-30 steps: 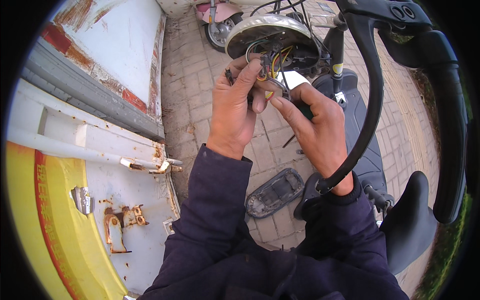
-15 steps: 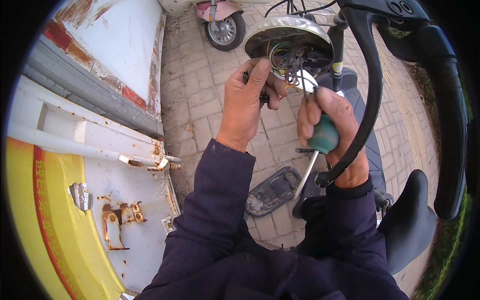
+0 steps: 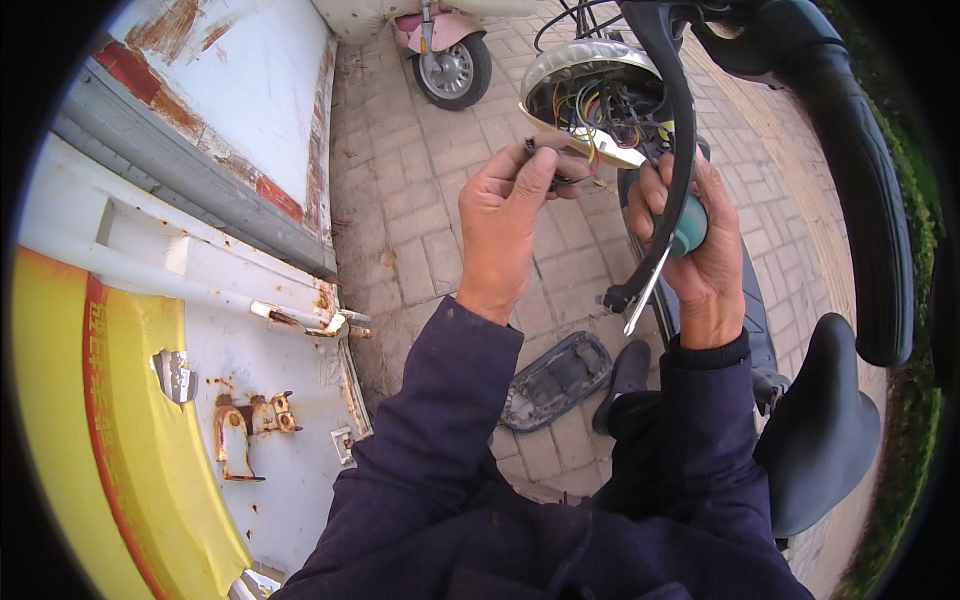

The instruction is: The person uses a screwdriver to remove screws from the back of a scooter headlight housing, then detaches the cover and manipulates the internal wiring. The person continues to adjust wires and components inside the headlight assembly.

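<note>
My left hand point(image 3: 500, 235) is closed, pinching a small black part point(image 3: 531, 146) between thumb and fingers; its exact kind is mostly covered. Coloured wires point(image 3: 592, 112) run between that hand and an open headlight housing point(image 3: 585, 55) with a pale shell, on the front of an electric scooter. My right hand point(image 3: 718, 262) is wrapped round the green handle of a screwdriver point(image 3: 689, 226), whose metal shaft points down toward me. Its fingertips are at the housing's lower right edge, partly behind the black curved brake lever point(image 3: 684, 130), so what they touch there is hidden.
The scooter's black handlebar grip point(image 3: 872, 200) arches over the right side, with a black saddle point(image 3: 822, 430) below. A dark oblong tray-like cover point(image 3: 557, 380) lies on the paving near my shoe point(image 3: 628, 370). Rusty white metal panels point(image 3: 290, 480) stand left; a pink scooter point(image 3: 450, 60) is parked ahead.
The headlight housing and the handlebar have shifted in view, showing more of the wires inside. My right hand has moved right with the screwdriver, away from my left hand, which keeps its pinch.
</note>
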`<state>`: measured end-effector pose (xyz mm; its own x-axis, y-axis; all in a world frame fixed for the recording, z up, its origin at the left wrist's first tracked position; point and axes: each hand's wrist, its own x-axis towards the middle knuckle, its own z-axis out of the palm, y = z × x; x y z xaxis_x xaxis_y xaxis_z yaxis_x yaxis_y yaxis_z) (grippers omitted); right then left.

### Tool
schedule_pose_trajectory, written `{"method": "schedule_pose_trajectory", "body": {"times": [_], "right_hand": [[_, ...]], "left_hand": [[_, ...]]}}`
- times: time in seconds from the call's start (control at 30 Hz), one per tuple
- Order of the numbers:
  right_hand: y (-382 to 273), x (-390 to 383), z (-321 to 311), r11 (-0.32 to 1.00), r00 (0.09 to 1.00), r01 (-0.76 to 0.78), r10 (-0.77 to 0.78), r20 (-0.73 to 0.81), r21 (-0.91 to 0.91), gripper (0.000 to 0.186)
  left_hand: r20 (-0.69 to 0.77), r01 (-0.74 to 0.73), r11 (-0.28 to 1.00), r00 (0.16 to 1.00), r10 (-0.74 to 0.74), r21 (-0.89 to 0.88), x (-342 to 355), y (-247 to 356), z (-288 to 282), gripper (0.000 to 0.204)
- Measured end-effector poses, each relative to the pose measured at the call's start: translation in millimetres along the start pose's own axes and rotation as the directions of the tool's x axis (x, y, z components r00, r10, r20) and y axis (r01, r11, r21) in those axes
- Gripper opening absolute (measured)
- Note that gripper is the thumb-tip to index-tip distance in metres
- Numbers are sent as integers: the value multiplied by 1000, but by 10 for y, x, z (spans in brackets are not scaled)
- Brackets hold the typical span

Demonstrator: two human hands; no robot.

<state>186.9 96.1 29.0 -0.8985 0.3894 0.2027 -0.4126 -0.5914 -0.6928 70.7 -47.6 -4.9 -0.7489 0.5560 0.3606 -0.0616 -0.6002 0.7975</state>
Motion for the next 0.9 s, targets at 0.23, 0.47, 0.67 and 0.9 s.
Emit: {"method": "schedule_pose_trajectory", "body": {"times": [0.23,0.47,0.67,0.9], "right_hand": [[33,-178,13,997,995,-22,15,-103,-71,38],[30,-294,-47,986,992,-19,-2,-124,-168,42],[124,-213,-192,980,994,-14,-9,-110,-200,37],[184,-215,-74,819,999,-22,5,-31,-573,32]], "left_hand": [[-62,80,990,994,-87,-113,-308,81,136,33],[-135,56,980,987,-83,-189,-266,26,-96,31],[-154,125,954,973,-171,-271,-222,3,-73,33],[46,-49,906,998,33,420,-283,-39,230,17]]}}
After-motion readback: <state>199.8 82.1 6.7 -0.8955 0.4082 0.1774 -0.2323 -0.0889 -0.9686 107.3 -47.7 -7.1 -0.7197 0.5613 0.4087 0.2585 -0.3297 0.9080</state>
